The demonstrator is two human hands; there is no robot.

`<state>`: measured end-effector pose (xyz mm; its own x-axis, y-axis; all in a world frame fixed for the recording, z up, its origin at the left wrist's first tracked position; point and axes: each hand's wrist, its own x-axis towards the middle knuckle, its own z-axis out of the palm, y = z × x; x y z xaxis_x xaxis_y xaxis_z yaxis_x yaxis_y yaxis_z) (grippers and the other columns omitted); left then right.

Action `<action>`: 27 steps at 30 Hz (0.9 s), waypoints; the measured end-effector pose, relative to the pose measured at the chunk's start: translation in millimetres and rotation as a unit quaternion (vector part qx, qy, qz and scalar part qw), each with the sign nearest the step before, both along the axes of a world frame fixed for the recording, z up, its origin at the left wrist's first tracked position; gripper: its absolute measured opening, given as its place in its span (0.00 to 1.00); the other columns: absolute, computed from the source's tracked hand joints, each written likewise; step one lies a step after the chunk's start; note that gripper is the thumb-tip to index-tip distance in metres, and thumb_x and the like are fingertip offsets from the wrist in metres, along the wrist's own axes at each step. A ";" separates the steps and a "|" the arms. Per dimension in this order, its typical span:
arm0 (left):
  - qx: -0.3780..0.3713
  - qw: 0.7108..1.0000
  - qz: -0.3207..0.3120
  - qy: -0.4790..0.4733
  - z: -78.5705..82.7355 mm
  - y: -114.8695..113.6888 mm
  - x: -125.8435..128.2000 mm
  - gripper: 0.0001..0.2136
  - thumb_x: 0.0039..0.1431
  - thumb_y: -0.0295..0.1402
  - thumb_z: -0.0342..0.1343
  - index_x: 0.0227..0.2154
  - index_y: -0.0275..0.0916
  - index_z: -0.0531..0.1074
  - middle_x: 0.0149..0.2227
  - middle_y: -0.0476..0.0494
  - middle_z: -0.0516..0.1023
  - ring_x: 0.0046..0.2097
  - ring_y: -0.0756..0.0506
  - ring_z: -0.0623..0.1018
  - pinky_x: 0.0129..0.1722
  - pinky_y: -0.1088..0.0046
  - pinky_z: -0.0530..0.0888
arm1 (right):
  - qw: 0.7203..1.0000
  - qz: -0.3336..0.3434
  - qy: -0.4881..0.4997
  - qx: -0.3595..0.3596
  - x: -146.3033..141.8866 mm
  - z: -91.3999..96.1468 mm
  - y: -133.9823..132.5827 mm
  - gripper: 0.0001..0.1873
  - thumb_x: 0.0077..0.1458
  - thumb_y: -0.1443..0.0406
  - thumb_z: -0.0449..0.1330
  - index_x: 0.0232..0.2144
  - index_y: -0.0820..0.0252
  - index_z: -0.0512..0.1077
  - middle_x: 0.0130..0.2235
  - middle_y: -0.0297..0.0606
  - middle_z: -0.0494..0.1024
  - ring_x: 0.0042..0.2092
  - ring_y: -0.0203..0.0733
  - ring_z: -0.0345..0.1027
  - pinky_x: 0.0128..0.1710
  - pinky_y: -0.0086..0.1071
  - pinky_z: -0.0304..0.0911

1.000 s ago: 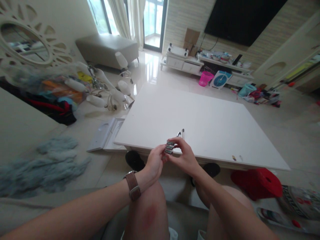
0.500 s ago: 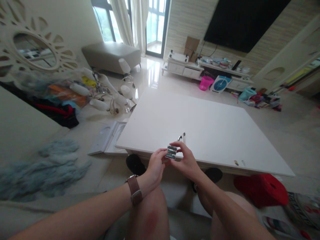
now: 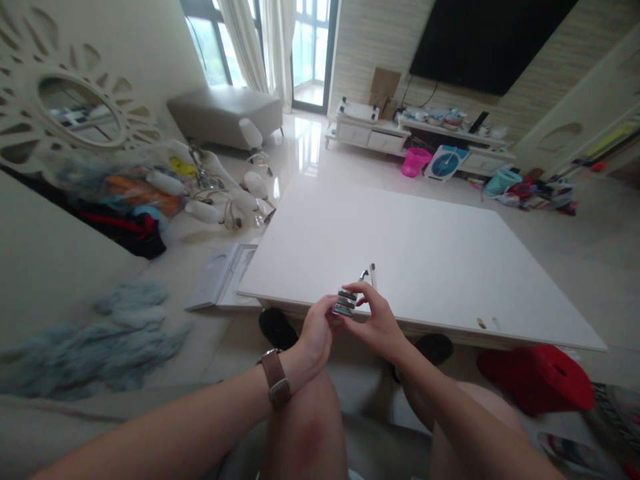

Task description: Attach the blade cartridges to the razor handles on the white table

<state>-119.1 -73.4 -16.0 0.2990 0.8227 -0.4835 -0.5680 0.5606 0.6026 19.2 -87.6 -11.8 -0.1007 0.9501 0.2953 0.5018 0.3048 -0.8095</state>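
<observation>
Both hands hold a small clear case with dark green strips [image 3: 345, 302], which looks like a pack of razor blade cartridges, just above the near edge of the white table [image 3: 400, 247]. My left hand [image 3: 319, 331] grips its left side with the fingers closed. Thumb and index finger of my right hand [image 3: 379, 320] pinch it from the right, at its top and bottom. Just beyond the right fingers lie a shiny metal razor [image 3: 363, 275] and a slim stick with a dark tip [image 3: 373, 272], perhaps a toothbrush, both partly hidden by that hand.
Two small items, one of them a dark and yellow piece [image 3: 481, 323], lie near the table's front right edge. A red stool [image 3: 537, 380] stands at the right. To the left are an open white box [image 3: 220, 277], lamp parts [image 3: 225, 193] and a grey fluffy cloth [image 3: 115, 333].
The view has shifted slightly, so the surroundings appear a little further right. Both hands keep their hold on the case, which looks slightly more tilted.
</observation>
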 end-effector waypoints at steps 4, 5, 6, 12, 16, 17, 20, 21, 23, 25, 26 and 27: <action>-0.024 1.000 0.002 -0.001 -0.5 0.3 -0.3 0.11 0.48 0.38 0.62 0.30 0.36 0.75 0.31 0.47 0.76 0.32 0.49 0.73 0.30 0.74 0.69 | 1.000 -0.018 -0.001 -0.002 2.4 -5.6 -0.7 0.24 0.49 0.67 0.68 0.49 0.52 0.69 0.47 0.37 0.76 0.48 0.45 0.71 0.43 0.37 0.65; -0.028 1.000 0.002 0.000 -0.5 0.5 -0.4 0.11 0.48 0.38 0.62 0.31 0.36 0.75 0.31 0.47 0.76 0.31 0.50 0.73 0.30 0.74 0.69 | 1.000 -0.021 0.001 -0.004 2.6 -6.2 -1.0 0.24 0.49 0.65 0.69 0.48 0.52 0.69 0.47 0.37 0.76 0.48 0.45 0.71 0.43 0.38 0.65; -0.032 0.999 0.002 0.000 -0.3 0.8 -0.5 0.11 0.48 0.39 0.61 0.31 0.36 0.75 0.31 0.46 0.76 0.31 0.50 0.72 0.30 0.74 0.69 | 1.000 -0.024 0.004 -0.009 2.7 -6.2 -1.2 0.24 0.49 0.64 0.69 0.48 0.52 0.69 0.47 0.37 0.77 0.48 0.46 0.71 0.43 0.38 0.65; -0.060 0.998 0.015 -0.002 3.0 2.0 -1.3 0.10 0.48 0.38 0.61 0.30 0.37 0.74 0.30 0.49 0.75 0.29 0.51 0.71 0.29 0.73 0.68 | 0.996 -0.028 0.046 -0.065 -1.1 -0.8 -2.3 0.21 0.51 0.62 0.69 0.47 0.52 0.70 0.48 0.37 0.77 0.49 0.46 0.71 0.44 0.39 0.64; -0.062 0.998 0.023 0.003 1.5 2.0 -1.1 0.11 0.47 0.38 0.62 0.31 0.38 0.73 0.30 0.50 0.75 0.30 0.50 0.72 0.30 0.73 0.68 | 0.991 -0.022 0.086 -0.099 -3.5 -1.4 -2.1 0.20 0.52 0.64 0.67 0.48 0.51 0.69 0.48 0.37 0.77 0.50 0.45 0.71 0.45 0.39 0.64; -0.060 0.998 0.023 0.005 0.7 2.0 -1.1 0.11 0.47 0.39 0.62 0.31 0.38 0.72 0.30 0.50 0.75 0.31 0.50 0.72 0.30 0.73 0.68 | 0.989 -0.019 0.098 -0.106 -3.6 -2.2 -2.0 0.20 0.52 0.64 0.67 0.48 0.51 0.69 0.48 0.37 0.76 0.50 0.45 0.70 0.45 0.38 0.64; -0.050 0.999 0.018 0.009 -1.1 1.8 -1.0 0.10 0.46 0.38 0.62 0.29 0.39 0.71 0.30 0.50 0.75 0.32 0.50 0.72 0.30 0.73 0.67 | 0.984 -0.007 0.129 -0.124 -3.0 -4.4 -1.7 0.21 0.52 0.63 0.67 0.48 0.52 0.69 0.50 0.38 0.76 0.51 0.45 0.70 0.44 0.38 0.66; -0.047 0.999 0.016 0.011 -1.4 1.7 -0.9 0.10 0.46 0.39 0.62 0.29 0.39 0.71 0.30 0.51 0.75 0.32 0.50 0.72 0.30 0.73 0.67 | 0.982 -0.003 0.136 -0.129 -2.7 -4.8 -1.6 0.21 0.52 0.62 0.67 0.48 0.51 0.68 0.50 0.39 0.75 0.52 0.46 0.70 0.44 0.38 0.66; -0.042 0.999 0.015 0.017 -1.7 1.6 -0.9 0.10 0.47 0.39 0.62 0.28 0.39 0.71 0.29 0.51 0.74 0.32 0.50 0.72 0.30 0.73 0.67 | 0.980 0.007 0.144 -0.135 -2.0 -4.8 -1.8 0.22 0.52 0.63 0.67 0.48 0.51 0.68 0.51 0.39 0.75 0.52 0.46 0.70 0.43 0.38 0.67; -0.042 0.999 0.017 0.024 -1.9 1.5 -0.9 0.10 0.47 0.39 0.62 0.28 0.39 0.70 0.29 0.51 0.74 0.31 0.50 0.72 0.30 0.73 0.67 | 0.981 0.016 0.140 -0.134 -1.9 -4.1 -2.1 0.22 0.52 0.63 0.67 0.48 0.51 0.68 0.51 0.39 0.74 0.51 0.45 0.70 0.44 0.38 0.67; -0.041 0.999 0.016 0.026 -2.0 1.3 -1.1 0.10 0.47 0.39 0.61 0.28 0.39 0.70 0.29 0.51 0.73 0.31 0.50 0.72 0.30 0.73 0.67 | 0.982 0.018 0.138 -0.131 -1.9 -3.7 -2.2 0.21 0.52 0.64 0.67 0.48 0.51 0.68 0.51 0.39 0.74 0.51 0.45 0.70 0.44 0.38 0.68; -0.038 0.999 0.014 0.028 -2.2 1.2 -1.3 0.10 0.47 0.39 0.61 0.28 0.39 0.70 0.29 0.51 0.74 0.32 0.50 0.72 0.30 0.74 0.67 | 0.982 0.018 0.136 -0.128 -2.1 -3.5 -2.1 0.21 0.52 0.64 0.67 0.48 0.51 0.68 0.51 0.39 0.74 0.51 0.45 0.70 0.44 0.38 0.68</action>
<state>-120.4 -72.3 -18.2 0.2477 0.7904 -0.5603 -0.5512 0.5906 0.5894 17.0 -89.7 -15.4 -0.0855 0.9941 0.0668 0.2493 0.0863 -0.9646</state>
